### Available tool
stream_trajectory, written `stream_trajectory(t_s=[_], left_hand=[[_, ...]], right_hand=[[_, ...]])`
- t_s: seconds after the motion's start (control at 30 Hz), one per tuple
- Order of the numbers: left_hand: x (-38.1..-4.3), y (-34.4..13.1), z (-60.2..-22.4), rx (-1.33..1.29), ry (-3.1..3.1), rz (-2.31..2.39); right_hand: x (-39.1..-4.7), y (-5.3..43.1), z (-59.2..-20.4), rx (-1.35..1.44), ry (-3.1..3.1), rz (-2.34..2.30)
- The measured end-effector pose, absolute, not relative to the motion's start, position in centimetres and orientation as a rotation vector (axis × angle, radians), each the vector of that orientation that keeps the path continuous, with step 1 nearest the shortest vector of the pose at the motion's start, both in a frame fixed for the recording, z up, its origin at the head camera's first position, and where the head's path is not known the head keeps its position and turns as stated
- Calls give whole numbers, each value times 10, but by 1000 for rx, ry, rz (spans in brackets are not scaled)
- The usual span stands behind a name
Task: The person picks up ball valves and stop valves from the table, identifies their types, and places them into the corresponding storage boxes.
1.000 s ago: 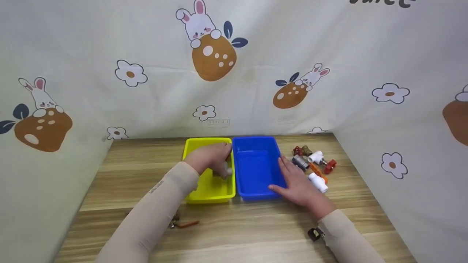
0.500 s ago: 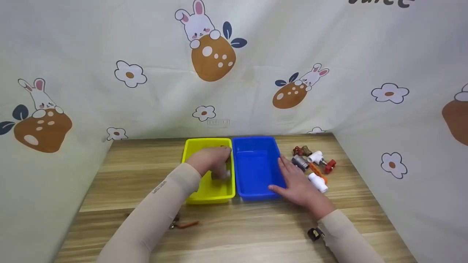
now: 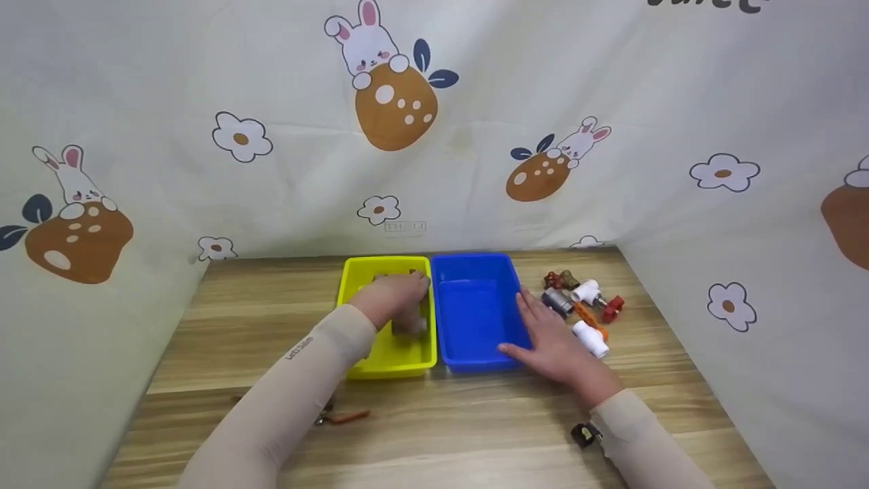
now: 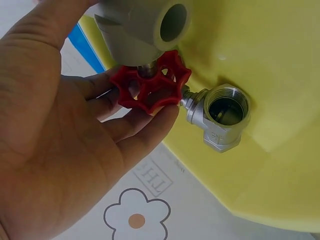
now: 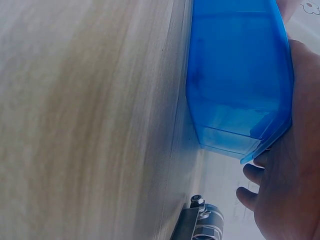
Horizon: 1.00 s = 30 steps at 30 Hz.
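My left hand reaches down into the yellow bin. In the left wrist view its fingers curl round the red handwheel of a grey-white plastic valve, with the thumb up by the valve's body. Close beside the handwheel lies a silver metal valve with a threaded opening, against the yellow plastic. From above, the hand mostly hides both valves. My right hand rests on the right rim of the blue bin, fingers straight and thumb over the front corner.
Right of the blue bin lie white plastic fittings, a grey metal fitting, an orange lever handle and red handwheels. An orange-levered valve lies by the left forearm. A dark small item is beside the right sleeve.
The left forearm has shifted slightly to the right, and the hand has moved a little within the yellow bin. More of a dark part shows behind it. The right hand stays put.
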<state>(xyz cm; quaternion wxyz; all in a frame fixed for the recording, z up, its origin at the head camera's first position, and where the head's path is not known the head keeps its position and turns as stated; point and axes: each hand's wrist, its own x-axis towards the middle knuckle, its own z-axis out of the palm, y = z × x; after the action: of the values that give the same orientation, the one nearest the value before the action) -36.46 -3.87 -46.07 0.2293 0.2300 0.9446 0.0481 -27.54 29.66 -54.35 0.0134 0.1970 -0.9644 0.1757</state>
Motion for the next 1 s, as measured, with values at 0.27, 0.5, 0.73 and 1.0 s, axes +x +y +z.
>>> stream_trajectory(t_s=[0.27,0.5,0.73,1.0], left_hand=[[-363,-35,-461,616,2592,58],[-362,-34,-467,676,2636,-13],[-359,-33,-471,692,2671,-43],[-356,-32,-479,754,2737,-90]], right_hand=[[-276,296,-546,628,-2985,551],[-277,296,-546,644,-2956,553],[-277,296,-546,642,-2951,549],[-277,297,-546,641,-2963,552]])
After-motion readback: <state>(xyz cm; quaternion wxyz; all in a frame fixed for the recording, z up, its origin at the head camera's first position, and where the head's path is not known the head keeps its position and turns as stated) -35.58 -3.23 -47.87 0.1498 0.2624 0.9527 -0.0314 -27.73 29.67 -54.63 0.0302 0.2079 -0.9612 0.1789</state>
